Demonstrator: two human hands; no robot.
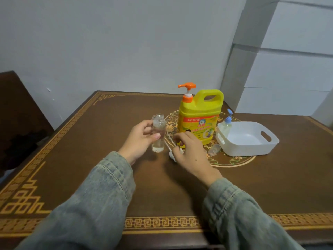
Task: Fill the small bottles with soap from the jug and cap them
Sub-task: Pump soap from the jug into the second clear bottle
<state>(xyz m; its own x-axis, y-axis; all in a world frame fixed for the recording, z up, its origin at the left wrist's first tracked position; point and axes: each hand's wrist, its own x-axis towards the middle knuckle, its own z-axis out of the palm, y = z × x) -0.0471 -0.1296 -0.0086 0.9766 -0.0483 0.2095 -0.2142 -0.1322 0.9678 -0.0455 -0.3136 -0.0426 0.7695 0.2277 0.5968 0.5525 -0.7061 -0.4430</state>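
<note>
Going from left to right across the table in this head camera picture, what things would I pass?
Left hand → clear bottle it holds → right hand over a white pump cap → yellow soap jug → small bottle with blue pump → white tray.

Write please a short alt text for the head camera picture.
The left hand holds a clear small bottle upright over a brown table, while the right hand picks up a white pump cap. Behind stand a yellow soap jug and a white bin.
</note>
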